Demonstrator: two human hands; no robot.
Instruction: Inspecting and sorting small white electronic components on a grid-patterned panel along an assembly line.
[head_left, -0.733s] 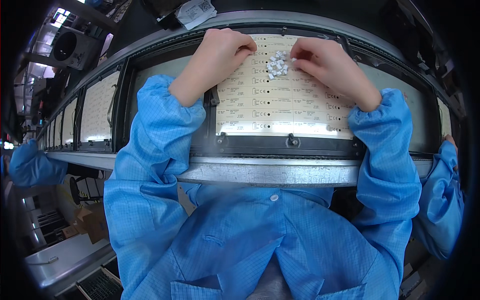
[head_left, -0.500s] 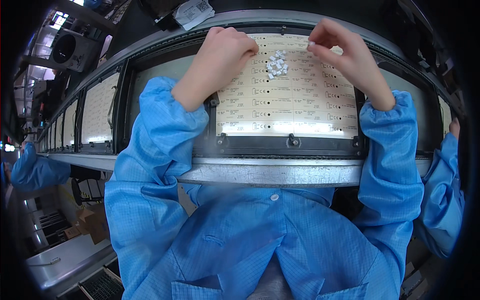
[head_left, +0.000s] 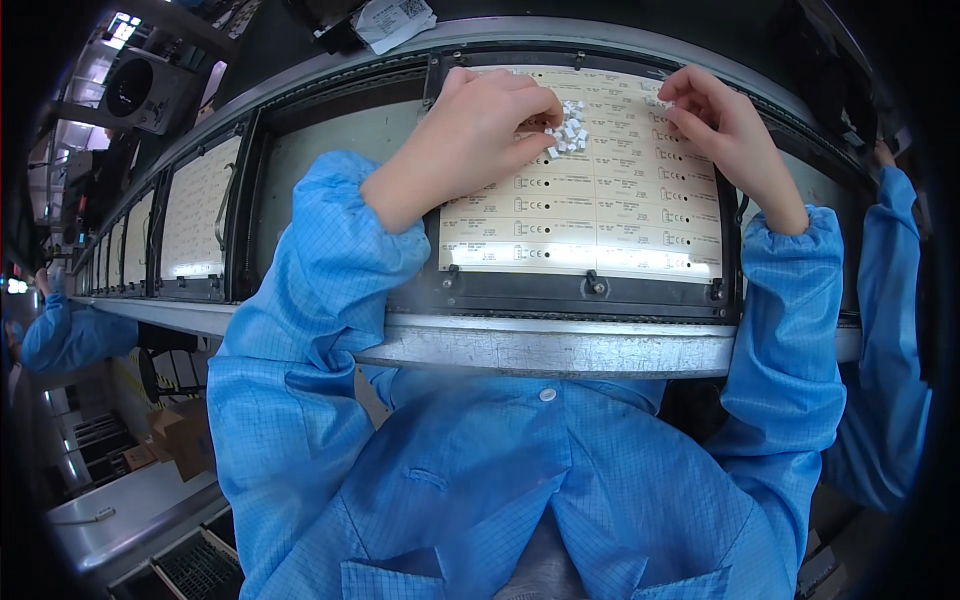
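Observation:
A cream printed panel with rows of markings and small dark holes lies in a black frame in front of me. On its upper middle rests a loose pile of small white connectors. My left hand reaches over the panel from the left; its curled thumb and forefinger touch the pile's left edge, their tips apart. Over the panel's upper right, my right hand is closed in a pinch at a row of markings. A small white connector shows at its fingertips, partly hidden.
The black frame has clips along its near side and rides between metal rails. More framed panels line up to the left. A white labelled packet lies beyond the far rail. Another person's blue sleeve is at the right.
My left hand has moved right and down onto the pile of connectors. My right hand has moved right and slightly down. The panel has shifted slightly to the right.

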